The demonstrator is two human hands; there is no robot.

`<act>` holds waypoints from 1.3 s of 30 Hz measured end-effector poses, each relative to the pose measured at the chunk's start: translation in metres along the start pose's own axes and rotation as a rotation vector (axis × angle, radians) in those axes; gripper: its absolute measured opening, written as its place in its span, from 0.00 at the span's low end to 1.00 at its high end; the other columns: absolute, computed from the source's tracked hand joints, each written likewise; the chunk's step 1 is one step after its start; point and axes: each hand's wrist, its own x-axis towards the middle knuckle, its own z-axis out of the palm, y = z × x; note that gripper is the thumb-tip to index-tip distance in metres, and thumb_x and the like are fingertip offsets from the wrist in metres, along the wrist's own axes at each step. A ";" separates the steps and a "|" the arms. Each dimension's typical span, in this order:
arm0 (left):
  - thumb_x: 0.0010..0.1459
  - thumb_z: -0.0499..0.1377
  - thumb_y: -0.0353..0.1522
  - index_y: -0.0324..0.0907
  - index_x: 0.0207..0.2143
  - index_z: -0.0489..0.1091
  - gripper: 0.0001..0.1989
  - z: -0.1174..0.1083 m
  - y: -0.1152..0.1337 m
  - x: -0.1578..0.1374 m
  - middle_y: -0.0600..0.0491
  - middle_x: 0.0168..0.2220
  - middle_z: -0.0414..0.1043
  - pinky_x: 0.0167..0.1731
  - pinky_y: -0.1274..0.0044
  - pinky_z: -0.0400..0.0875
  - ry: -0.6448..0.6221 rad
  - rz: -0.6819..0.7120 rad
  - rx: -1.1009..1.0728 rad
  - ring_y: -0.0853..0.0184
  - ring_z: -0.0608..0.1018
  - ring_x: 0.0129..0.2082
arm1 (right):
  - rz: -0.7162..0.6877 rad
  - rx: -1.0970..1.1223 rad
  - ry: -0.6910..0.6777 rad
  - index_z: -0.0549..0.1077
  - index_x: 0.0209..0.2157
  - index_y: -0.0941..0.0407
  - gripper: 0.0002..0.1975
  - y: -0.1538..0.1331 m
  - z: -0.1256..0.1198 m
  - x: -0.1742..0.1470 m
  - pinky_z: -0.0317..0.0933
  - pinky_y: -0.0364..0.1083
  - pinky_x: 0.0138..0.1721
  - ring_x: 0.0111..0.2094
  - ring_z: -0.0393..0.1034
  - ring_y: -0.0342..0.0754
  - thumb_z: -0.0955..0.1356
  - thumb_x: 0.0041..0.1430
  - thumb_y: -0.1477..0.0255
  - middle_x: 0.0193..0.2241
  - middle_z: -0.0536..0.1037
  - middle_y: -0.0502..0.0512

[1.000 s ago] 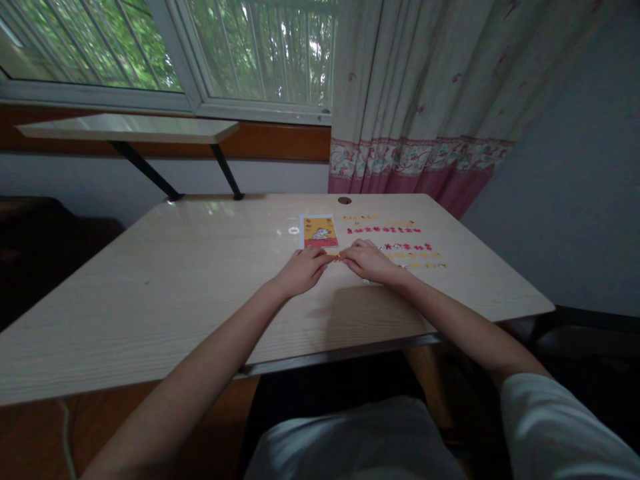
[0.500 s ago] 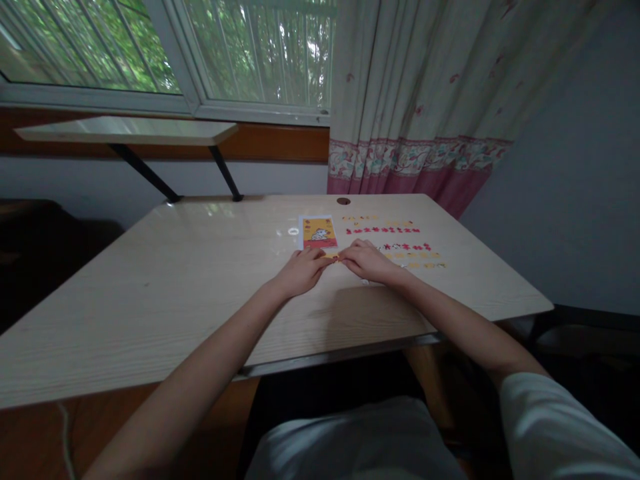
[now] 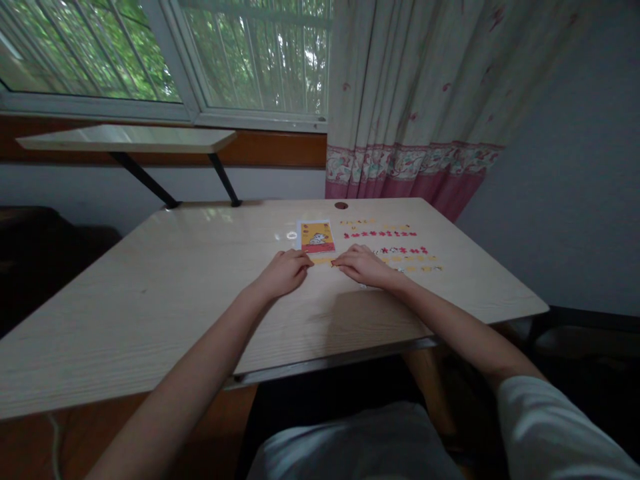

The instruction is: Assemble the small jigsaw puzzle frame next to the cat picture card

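Between my hands, just below the picture card, lies a short strip of yellow puzzle pieces (image 3: pixel 321 261). My left hand (image 3: pixel 286 273) is closed, its thumb and fingertips pressed together at the strip's left end. On the other side, my right hand (image 3: pixel 366 265) pinches a small, dark-marked puzzle piece (image 3: pixel 333 264) at the strip's right end. The fingertips partly hide both ends. Above the strip, the picture card (image 3: pixel 317 238) shows a white animal on yellow and red.
Red puzzle pieces (image 3: pixel 380 234) lie in a row at the right, with yellow ones (image 3: pixel 425 269) nearer me, partly behind my right hand. A cable hole (image 3: pixel 341 206) is at the desk's (image 3: pixel 175 300) back edge. A raised shelf (image 3: pixel 130 139) stands at the back left.
My left hand has moved left, away from my right hand, uncovering more of the yellow strip. My right hand stays near the strip's right end. The camera view has shifted slightly.
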 end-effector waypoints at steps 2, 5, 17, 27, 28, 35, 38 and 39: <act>0.57 0.48 0.28 0.40 0.43 0.72 0.16 0.000 0.000 0.000 0.48 0.44 0.73 0.44 0.66 0.65 0.002 0.000 0.004 0.58 0.72 0.45 | 0.011 -0.003 -0.012 0.74 0.46 0.56 0.15 0.000 0.001 0.000 0.53 0.50 0.45 0.42 0.62 0.52 0.61 0.63 0.68 0.43 0.77 0.55; 0.57 0.48 0.28 0.40 0.43 0.72 0.16 0.001 -0.001 0.001 0.48 0.44 0.73 0.45 0.66 0.66 0.010 0.005 0.010 0.58 0.72 0.45 | 0.018 0.000 -0.016 0.74 0.46 0.56 0.15 -0.001 0.001 0.000 0.53 0.50 0.45 0.43 0.62 0.52 0.61 0.63 0.69 0.43 0.77 0.56; 0.58 0.48 0.27 0.39 0.44 0.72 0.17 0.000 0.003 0.000 0.46 0.45 0.72 0.44 0.69 0.68 -0.008 0.003 0.028 0.61 0.74 0.44 | 0.013 -0.055 -0.036 0.74 0.45 0.55 0.15 -0.004 0.001 0.002 0.53 0.50 0.45 0.43 0.62 0.51 0.60 0.64 0.68 0.43 0.77 0.56; 0.58 0.48 0.26 0.39 0.43 0.72 0.16 0.001 0.002 0.001 0.47 0.43 0.73 0.45 0.70 0.68 0.009 0.012 0.017 0.61 0.73 0.43 | 0.003 -0.111 -0.053 0.74 0.46 0.55 0.16 -0.005 0.000 0.002 0.53 0.50 0.44 0.43 0.61 0.51 0.59 0.65 0.67 0.44 0.76 0.56; 0.58 0.48 0.26 0.39 0.43 0.73 0.16 0.002 0.001 0.001 0.47 0.42 0.73 0.45 0.70 0.68 0.012 0.012 0.015 0.61 0.73 0.43 | 0.005 -0.107 -0.055 0.74 0.46 0.55 0.16 -0.005 0.000 0.002 0.53 0.50 0.44 0.43 0.61 0.51 0.59 0.65 0.67 0.44 0.76 0.56; 0.56 0.48 0.27 0.41 0.44 0.73 0.17 -0.001 -0.010 0.000 0.47 0.44 0.73 0.46 0.69 0.67 0.021 0.004 -0.023 0.62 0.73 0.44 | 0.038 -0.058 -0.065 0.73 0.48 0.55 0.16 -0.007 -0.001 0.000 0.53 0.50 0.45 0.44 0.61 0.51 0.59 0.65 0.67 0.45 0.76 0.57; 0.56 0.47 0.28 0.42 0.40 0.75 0.17 -0.007 -0.022 -0.002 0.48 0.41 0.75 0.45 0.69 0.67 0.039 -0.014 -0.020 0.62 0.73 0.42 | 0.045 -0.044 -0.072 0.73 0.48 0.55 0.16 -0.007 -0.002 0.000 0.54 0.50 0.46 0.44 0.62 0.51 0.59 0.65 0.68 0.46 0.75 0.56; 0.57 0.47 0.29 0.42 0.39 0.76 0.17 -0.008 -0.026 -0.003 0.49 0.40 0.75 0.45 0.69 0.67 0.042 -0.030 -0.017 0.62 0.74 0.41 | 0.047 -0.039 -0.071 0.73 0.48 0.54 0.16 -0.007 -0.002 0.000 0.54 0.50 0.46 0.44 0.62 0.51 0.59 0.65 0.68 0.46 0.75 0.56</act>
